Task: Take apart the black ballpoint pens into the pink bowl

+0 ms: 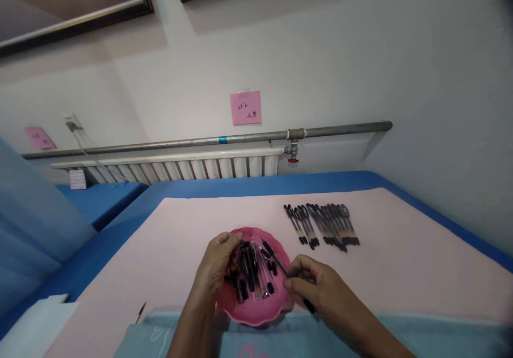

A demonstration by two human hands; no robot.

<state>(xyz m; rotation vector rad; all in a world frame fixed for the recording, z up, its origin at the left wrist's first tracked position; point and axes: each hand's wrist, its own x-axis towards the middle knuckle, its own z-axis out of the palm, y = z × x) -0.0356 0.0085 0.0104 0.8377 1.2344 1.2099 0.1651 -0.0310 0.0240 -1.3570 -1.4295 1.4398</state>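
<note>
Gripping one pen (279,263) is the right hand (319,285) — left hand (217,261) curled at one bowl (256,312), its hold unclear.

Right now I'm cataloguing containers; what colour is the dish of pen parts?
The dish is pink, best seen in the head view.

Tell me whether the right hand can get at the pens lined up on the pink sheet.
Probably yes: nothing visible blocks the way across the sheet from the right hand to the lined-up pens, though its fingers already hold another pen.
</note>
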